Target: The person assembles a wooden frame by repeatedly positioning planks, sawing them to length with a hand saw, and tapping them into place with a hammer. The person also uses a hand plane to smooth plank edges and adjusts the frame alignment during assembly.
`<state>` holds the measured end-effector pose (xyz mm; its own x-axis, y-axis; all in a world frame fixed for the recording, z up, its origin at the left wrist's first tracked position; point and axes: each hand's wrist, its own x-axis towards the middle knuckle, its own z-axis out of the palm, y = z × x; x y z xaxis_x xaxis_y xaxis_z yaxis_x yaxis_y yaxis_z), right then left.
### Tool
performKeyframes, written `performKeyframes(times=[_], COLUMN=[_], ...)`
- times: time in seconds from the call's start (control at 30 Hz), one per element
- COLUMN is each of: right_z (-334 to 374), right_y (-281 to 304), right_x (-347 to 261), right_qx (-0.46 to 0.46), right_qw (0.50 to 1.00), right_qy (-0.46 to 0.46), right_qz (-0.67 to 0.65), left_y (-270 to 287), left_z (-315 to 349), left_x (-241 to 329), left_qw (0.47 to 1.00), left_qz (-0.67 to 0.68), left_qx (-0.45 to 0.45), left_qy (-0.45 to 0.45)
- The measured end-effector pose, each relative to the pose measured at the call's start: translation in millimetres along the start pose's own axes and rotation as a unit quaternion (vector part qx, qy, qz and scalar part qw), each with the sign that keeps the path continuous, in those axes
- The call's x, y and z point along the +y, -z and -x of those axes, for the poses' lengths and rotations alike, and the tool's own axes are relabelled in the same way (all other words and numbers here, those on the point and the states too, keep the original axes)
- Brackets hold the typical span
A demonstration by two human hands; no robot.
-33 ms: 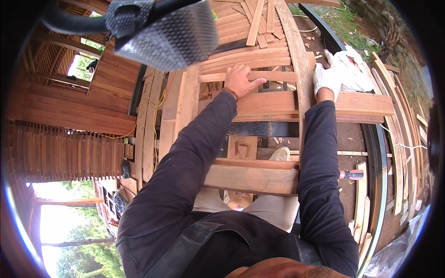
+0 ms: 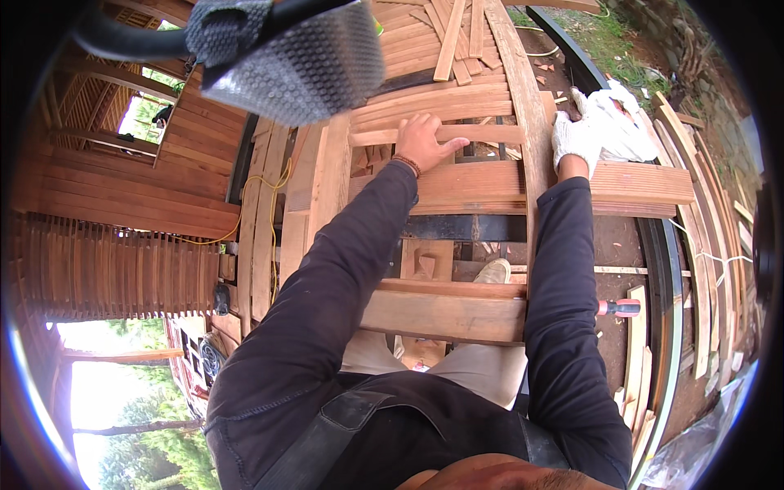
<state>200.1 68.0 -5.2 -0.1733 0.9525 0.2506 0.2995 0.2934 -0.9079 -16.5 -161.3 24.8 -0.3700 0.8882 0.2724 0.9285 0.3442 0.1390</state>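
Observation:
My left hand (image 2: 426, 144), bare with a bracelet at the wrist, is closed over a narrow wooden slat (image 2: 486, 134). Its fingers bend over the slat's far side and hide their tips; the thumb points right. That slat spans two long wooden rails, and a wider wooden beam (image 2: 482, 181) lies just nearer. In a white work glove, my right hand (image 2: 576, 139) is at the outer side of the right rail (image 2: 532, 122). One dirty grey glove finger points up; the other fingers are hard to make out. Beside it is a crumpled white plastic bag (image 2: 625, 131).
A grey bubble-wrapped object (image 2: 302, 65) blocks the upper left. Loose slats (image 2: 457, 37) lie at the far end. A red-handled tool (image 2: 621, 307) sits right of my right forearm. Long boards (image 2: 694, 245) and a dark metal beam (image 2: 665, 278) run along the right. A yellow cord (image 2: 269, 181) trails at left.

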Motion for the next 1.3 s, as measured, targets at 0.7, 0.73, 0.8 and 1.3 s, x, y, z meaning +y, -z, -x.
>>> performKeyframes(times=[0.7, 0.73, 0.8, 1.3], right_z=[-9, -9, 5, 27], right_y=[-10, -6, -1, 0], right_x=[11, 6, -21, -63], right_qx=[0.025, 0.028, 0.021, -0.008], right_qw=[0.999, 0.999, 0.999, 0.966], right_qy=[0.026, 0.030, 0.039, 0.224], right_qz=[-0.032, -0.020, 0.004, 0.125], left_y=[-21, -23, -26, -9], left_z=[-21, -19, -3, 63], left_x=[-18, -16, -21, -32], left_qw=[0.999, 0.999, 0.997, 0.979], left_qz=[-0.028, -0.027, -0.032, 0.012], left_qx=[0.023, 0.037, 0.062, 0.012], left_qy=[0.010, 0.016, 0.037, 0.201])
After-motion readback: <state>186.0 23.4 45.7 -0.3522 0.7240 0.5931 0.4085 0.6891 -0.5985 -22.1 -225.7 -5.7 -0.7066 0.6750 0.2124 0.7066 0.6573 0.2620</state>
